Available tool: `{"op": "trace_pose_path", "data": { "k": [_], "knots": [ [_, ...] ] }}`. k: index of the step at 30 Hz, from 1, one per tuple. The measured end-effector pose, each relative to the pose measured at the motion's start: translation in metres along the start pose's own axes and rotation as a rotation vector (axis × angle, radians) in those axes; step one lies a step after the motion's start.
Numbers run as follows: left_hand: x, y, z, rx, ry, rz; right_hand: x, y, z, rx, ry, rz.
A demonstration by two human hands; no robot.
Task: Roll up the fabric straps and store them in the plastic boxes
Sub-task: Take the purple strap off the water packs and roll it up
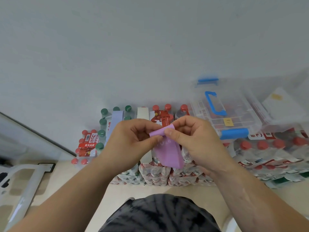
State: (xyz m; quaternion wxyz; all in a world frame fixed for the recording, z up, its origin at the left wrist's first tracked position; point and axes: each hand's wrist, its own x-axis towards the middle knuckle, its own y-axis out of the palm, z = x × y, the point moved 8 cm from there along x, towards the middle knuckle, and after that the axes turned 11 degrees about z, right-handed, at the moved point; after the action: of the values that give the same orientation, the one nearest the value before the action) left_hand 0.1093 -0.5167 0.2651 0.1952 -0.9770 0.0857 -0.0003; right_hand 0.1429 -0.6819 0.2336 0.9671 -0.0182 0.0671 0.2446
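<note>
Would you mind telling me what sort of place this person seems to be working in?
Probably a storeroom or office corner: shrink-wrapped packs of bottled water are stacked on the floor against a plain white wall, with clear plastic boxes resting on top.

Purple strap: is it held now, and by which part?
Yes. Both hands pinch the purple strap at its folded top end: left hand, right hand. The rest hangs free.

Strap (167, 148) pinched between both grips, hanging below. Bottle packs (158, 174) behind and below grip, on floor (150, 190). Plastic box (222, 113) right of grip, atop packs.
</note>
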Motion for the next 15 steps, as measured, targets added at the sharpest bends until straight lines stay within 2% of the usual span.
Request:
{"op": "trace_pose_path", "data": {
  "k": [5, 11, 15],
  "knots": [
    [0.001, 0.001, -0.004, 0.004, -0.003, 0.011, 0.000, 0.004, 0.007, -0.021, -0.103, 0.087],
    [0.004, 0.002, -0.011, 0.008, 0.017, 0.013, -0.003, 0.000, 0.013, -0.033, -0.172, 0.034],
    [0.001, 0.001, -0.010, -0.110, 0.054, -0.042, -0.003, 0.002, 0.013, 0.013, -0.183, 0.016]
  ]
}}
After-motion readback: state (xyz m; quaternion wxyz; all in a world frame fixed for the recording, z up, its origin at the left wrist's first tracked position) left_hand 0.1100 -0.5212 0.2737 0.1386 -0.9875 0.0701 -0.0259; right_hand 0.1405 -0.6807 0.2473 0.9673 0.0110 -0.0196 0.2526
